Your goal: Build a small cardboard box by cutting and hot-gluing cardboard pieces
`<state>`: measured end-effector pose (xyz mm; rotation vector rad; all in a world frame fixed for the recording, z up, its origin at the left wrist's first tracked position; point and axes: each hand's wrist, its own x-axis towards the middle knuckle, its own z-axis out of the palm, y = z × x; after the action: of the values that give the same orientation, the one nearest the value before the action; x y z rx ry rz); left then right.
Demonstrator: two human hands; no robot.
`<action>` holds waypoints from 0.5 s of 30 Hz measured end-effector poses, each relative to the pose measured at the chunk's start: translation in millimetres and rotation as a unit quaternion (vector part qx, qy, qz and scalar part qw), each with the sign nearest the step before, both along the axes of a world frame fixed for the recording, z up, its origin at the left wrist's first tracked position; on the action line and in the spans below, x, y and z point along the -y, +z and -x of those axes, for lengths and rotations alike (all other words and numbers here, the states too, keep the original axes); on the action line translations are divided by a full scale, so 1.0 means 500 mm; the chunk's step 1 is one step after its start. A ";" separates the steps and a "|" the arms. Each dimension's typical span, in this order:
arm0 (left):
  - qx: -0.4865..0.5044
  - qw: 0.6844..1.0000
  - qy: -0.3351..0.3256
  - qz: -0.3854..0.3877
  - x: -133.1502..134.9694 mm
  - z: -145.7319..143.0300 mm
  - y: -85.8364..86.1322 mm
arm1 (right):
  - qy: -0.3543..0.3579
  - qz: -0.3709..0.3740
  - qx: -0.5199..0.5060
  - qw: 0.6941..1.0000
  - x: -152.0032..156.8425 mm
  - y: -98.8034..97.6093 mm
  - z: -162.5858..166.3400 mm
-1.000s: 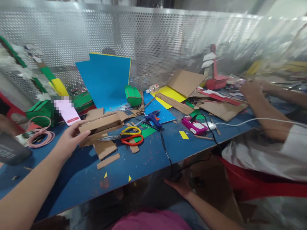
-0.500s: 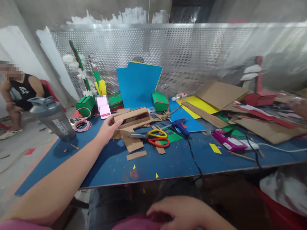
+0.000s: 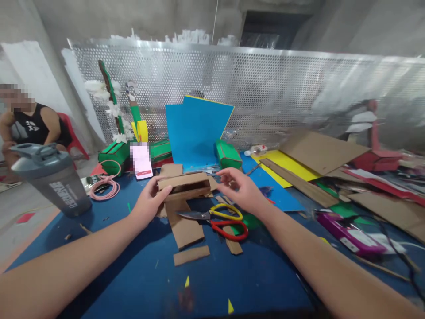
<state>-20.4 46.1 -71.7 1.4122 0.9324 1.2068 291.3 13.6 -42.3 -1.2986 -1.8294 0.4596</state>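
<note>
While left hand [image 3: 149,200] grips cardboard box [image 3: 184,181], scissors [image 3: 206,215] nearby

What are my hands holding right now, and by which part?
Your left hand holds the cardboard box by its left end. Your right hand is near the right end; I can't tell whether it holds anything.

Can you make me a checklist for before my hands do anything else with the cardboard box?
1. Left hand gripping the cardboard box: ok, at its left end.
2. Right hand touching the box: cannot tell; its fingertips are close to the right end.
3. Scissors out of both hands: ok, they lie in front of the box.
4. Table tidy around the box: not ok, cardboard scraps lie in front of it.
5. Shaker bottle upright: ok, standing at the left.
</note>
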 end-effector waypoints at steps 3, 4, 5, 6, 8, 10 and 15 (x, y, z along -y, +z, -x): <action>-0.011 1.000 -0.007 -0.002 0.011 0.002 0.002 | 0.060 -0.019 0.087 0.994 0.010 -0.044 0.002; -0.012 1.000 -0.006 -0.003 0.015 0.002 0.001 | 0.064 -0.021 0.092 0.994 0.015 -0.055 0.001; -0.012 1.000 -0.008 -0.002 0.020 0.001 0.001 | 0.061 -0.021 0.090 0.994 0.019 -0.063 -0.002; -0.012 1.000 -0.011 -0.005 0.025 0.000 0.001 | 0.058 -0.022 0.083 0.995 0.021 -0.069 -0.005; -0.018 0.999 -0.024 -0.022 0.034 -0.003 0.001 | 0.061 -0.024 0.063 0.996 0.023 -0.074 -0.008; -0.039 0.998 -0.034 -0.034 0.039 -0.003 0.001 | 0.078 -0.026 0.039 0.996 0.026 -0.075 -0.006; -0.063 0.995 -0.069 -0.032 0.042 0.008 -0.001 | 0.078 0.042 -0.088 0.992 0.037 -0.065 0.007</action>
<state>-24.6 25.3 -72.3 1.5935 0.8729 1.0618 287.8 -4.9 -74.8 -1.1367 -1.7853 0.7194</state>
